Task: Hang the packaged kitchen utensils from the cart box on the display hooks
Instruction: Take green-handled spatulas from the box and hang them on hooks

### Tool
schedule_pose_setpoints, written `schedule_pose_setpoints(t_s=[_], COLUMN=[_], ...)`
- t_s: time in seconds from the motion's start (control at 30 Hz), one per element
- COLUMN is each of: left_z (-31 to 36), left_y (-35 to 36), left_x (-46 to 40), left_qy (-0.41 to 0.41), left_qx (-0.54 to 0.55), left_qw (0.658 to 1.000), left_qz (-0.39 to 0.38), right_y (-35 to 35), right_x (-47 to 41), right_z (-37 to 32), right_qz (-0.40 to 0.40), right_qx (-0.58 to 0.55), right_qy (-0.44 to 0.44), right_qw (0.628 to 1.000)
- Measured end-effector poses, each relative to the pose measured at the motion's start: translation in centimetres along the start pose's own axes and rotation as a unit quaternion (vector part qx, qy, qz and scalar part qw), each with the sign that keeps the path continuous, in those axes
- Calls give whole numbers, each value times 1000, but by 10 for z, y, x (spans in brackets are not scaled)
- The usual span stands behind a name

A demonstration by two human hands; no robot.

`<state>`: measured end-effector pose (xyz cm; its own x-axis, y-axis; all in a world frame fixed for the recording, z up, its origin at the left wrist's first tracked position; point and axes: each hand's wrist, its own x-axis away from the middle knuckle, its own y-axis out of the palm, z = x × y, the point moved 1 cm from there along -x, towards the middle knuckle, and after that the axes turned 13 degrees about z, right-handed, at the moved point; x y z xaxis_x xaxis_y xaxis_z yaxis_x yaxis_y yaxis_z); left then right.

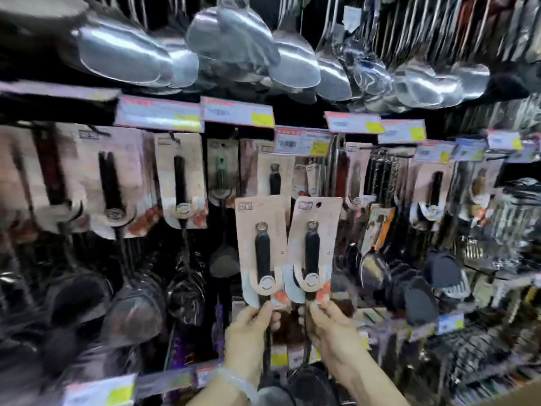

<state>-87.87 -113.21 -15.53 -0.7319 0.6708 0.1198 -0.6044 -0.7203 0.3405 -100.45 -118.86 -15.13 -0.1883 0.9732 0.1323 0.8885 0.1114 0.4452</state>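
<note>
**A:** What are the hands doing right now?

**B:** I am seeing both raised in front of a shop display wall. The left hand (248, 326) is gripping the shaft of a packaged utensil (262, 250), fingers curled round it just below its pink card. The right hand (328, 323) is pinching the lower end of a second packaged utensil (311, 247), thumb pressing by the card's bottom edge.

**A:** Where are the two packs sitting?

**B:** They are standing upright, side by side, edges touching, in front of hanging matching packs (181, 180). Price tags (238, 111) are running across above, and steel ladles (234, 39) are hanging higher up. I cannot tell whether either card is on a hook.
</note>
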Motion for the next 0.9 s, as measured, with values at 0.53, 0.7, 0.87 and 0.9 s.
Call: schedule_pose_setpoints(t_s=[0.53, 0.7, 0.87, 0.9], left_z=[36, 42, 40, 39], left_y=[-64, -56, -50, -50], left_x=[-52, -52, -53, -54], left_qy=[10, 22, 8, 5], left_qx=[40, 43, 54, 55], left_qw=[997, 998, 998, 998], left_qz=[67, 45, 38, 37], right_y=[94, 99, 101, 101], right_x=[-26, -38, -43, -44], right_z=[-49, -53, -48, -48], right_qz=[25, 10, 1, 0], right_qx=[3, 27, 38, 35], right_qy=[-60, -63, -59, -57], right_qw=[998, 998, 998, 998])
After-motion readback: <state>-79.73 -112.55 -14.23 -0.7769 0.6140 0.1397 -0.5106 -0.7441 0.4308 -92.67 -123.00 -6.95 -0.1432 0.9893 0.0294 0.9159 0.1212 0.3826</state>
